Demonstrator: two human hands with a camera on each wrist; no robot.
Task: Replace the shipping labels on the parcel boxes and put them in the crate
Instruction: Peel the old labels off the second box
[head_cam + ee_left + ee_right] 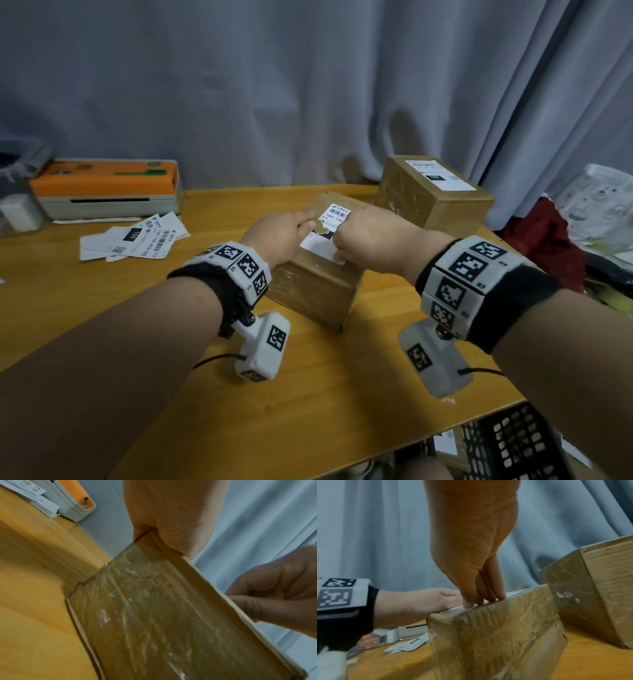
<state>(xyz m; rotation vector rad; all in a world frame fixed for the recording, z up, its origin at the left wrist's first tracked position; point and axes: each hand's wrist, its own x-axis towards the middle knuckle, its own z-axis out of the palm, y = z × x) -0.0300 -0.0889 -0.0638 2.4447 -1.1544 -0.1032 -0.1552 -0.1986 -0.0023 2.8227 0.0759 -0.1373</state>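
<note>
Parcel box (pixel 317 274), taped brown cardboard, stands on the wooden table (pixel 102 301) directly ahead of the person, one corner turned toward them. Its shipping label (pixel 329 228) lies on the top face, long axis running from the near edge away toward the curtain; the label looks torn or partly lifted around its middle, where a dark patch shows.

Both hands work on that top face. The left hand (pixel 279 233) rests at the left edge of the label, fingers curled over the box edge, apparently steadying it; whether it pinches the label itself cannot be told. The right hand (pixel 368 241) sits over the right and near part of the label, fingers (pixel 481 597) held together and pressed down at the near top edge; the right wrist view does not show whether they grip paper or only press. Judged from this, the label lies between the two hands, equally near to each, and a peel would run along its long axis.

Legible print on the label: "150-150" under a barcode. A second parcel box (pixel 435 195) stands just behind and to the right, apart from the first, carrying its own label (pixel 438 174) with a black "150" block. Loose labels (pixel 133 238), also marked "150", lie spread to the left before an orange-topped label printer (pixel 106 188). The black crate (pixel 513 445) sits below the table's near right corner.
</note>
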